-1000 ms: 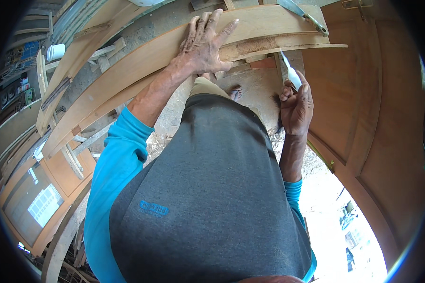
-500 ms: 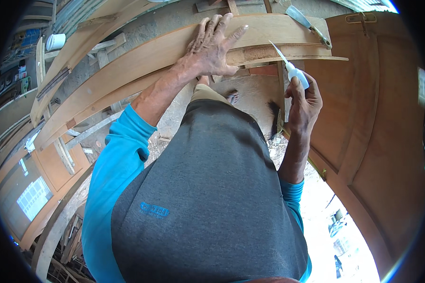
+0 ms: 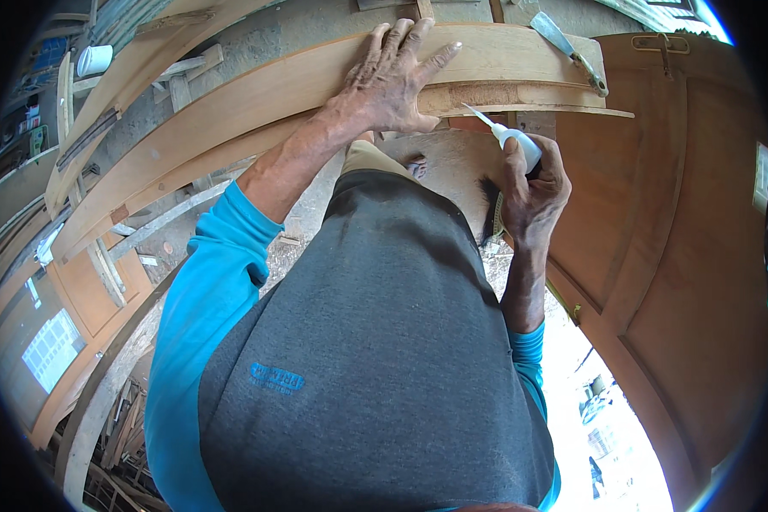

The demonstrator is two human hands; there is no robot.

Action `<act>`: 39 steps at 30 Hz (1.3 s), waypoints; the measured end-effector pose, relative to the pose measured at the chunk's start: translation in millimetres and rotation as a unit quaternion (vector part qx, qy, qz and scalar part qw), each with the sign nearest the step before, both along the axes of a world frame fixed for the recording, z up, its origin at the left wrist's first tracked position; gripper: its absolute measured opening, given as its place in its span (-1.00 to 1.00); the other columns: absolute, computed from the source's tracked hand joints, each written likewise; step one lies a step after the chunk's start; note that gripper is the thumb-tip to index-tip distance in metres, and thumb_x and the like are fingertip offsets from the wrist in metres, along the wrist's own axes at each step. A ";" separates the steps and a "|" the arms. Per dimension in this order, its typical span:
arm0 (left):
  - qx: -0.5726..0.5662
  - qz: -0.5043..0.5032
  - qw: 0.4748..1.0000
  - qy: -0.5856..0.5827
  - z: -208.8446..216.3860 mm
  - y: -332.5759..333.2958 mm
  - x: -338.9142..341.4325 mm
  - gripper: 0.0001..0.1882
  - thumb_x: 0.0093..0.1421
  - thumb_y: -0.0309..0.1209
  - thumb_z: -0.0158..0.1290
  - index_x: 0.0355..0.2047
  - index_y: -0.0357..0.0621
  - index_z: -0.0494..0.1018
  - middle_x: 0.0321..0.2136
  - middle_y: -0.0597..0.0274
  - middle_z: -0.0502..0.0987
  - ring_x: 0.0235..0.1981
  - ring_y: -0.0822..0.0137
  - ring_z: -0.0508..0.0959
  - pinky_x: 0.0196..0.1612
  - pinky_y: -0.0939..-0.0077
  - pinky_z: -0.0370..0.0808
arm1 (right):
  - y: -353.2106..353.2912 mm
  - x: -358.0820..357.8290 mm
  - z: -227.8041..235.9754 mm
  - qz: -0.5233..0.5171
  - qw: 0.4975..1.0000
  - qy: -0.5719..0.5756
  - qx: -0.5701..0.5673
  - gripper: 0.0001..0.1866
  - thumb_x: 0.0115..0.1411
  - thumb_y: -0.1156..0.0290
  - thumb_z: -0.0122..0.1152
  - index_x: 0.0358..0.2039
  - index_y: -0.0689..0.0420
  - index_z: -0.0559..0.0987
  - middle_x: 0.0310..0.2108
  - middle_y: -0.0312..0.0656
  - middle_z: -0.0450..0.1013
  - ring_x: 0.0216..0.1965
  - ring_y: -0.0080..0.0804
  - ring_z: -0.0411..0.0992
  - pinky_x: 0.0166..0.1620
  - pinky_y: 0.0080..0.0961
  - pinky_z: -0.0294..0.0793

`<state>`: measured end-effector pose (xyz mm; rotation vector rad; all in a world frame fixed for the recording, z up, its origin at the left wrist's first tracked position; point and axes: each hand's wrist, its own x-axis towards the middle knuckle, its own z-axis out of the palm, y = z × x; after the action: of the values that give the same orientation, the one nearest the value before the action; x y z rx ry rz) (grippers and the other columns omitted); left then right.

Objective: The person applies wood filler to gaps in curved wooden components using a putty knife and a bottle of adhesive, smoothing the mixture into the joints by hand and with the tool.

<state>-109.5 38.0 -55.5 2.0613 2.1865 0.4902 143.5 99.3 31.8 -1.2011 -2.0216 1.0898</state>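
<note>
Spread fingers and all, my left hand rests on the long wooden board, its fingertips near the far edge. In my right hand is a small white glue bottle with a long thin nozzle. The nozzle tilts up and left, its tip close to the rough, brownish side strip of the board; whether it touches cannot be made out. A putty knife with a worn handle lies across the board's right end.
A large brown panelled door stands on the right. Another curved wooden piece lies at the far left, beside a white cup-shaped container. A dark-bristled brush is below the board. Scrap wood is piled at lower left.
My right hand has moved left with the glue bottle and tipped its nozzle further over, toward the board's side strip. My left hand stays spread on the board.
</note>
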 end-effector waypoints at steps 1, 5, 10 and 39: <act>-0.001 0.000 1.000 0.002 -0.3 0.0 0.0 0.30 -0.16 0.06 0.41 0.63 0.36 0.10 0.55 -0.28 0.03 0.52 -0.40 0.09 0.54 -0.37 0.02 | -0.9 -1.2 0.1 0.003 1.000 -0.003 0.002 -0.77 0.40 0.34 0.42 -0.12 0.25 0.68 -0.40 -0.21 0.63 -0.38 -0.60 0.53 -0.30 -0.53 0.56; 0.006 -0.001 1.000 -0.004 -1.6 0.1 -0.5 0.29 -0.15 0.07 0.41 0.63 0.36 0.10 0.55 -0.28 0.03 0.51 -0.40 0.10 0.54 -0.37 0.03 | -1.4 -4.5 -1.1 0.009 1.000 0.006 0.010 -0.78 0.40 0.33 0.42 -0.13 0.24 0.68 -0.40 -0.21 0.63 -0.39 -0.59 0.54 -0.31 -0.53 0.56; 0.000 -0.002 1.000 0.001 -2.1 -0.1 -0.3 0.29 -0.15 0.07 0.41 0.63 0.36 0.10 0.55 -0.28 0.03 0.51 -0.39 0.11 0.54 -0.36 0.02 | 0.1 -5.2 -6.5 0.019 0.999 -0.006 0.041 -0.80 0.39 0.34 0.42 -0.15 0.22 0.67 -0.43 -0.18 0.63 -0.44 -0.54 0.55 -0.33 -0.51 0.57; 0.005 0.005 1.000 -0.008 -4.1 -0.9 0.7 0.29 -0.15 0.08 0.41 0.63 0.40 0.08 0.56 -0.26 0.01 0.53 -0.38 0.07 0.56 -0.39 -0.02 | 2.6 -10.1 -7.6 0.031 0.999 -0.020 0.024 -0.82 0.38 0.36 0.43 -0.17 0.21 0.67 -0.47 -0.14 0.61 -0.47 -0.49 0.56 -0.36 -0.47 0.56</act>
<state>-108.8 37.0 -59.6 2.0445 2.1910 0.5182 133.3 101.9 24.2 -1.1513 -2.1162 1.0493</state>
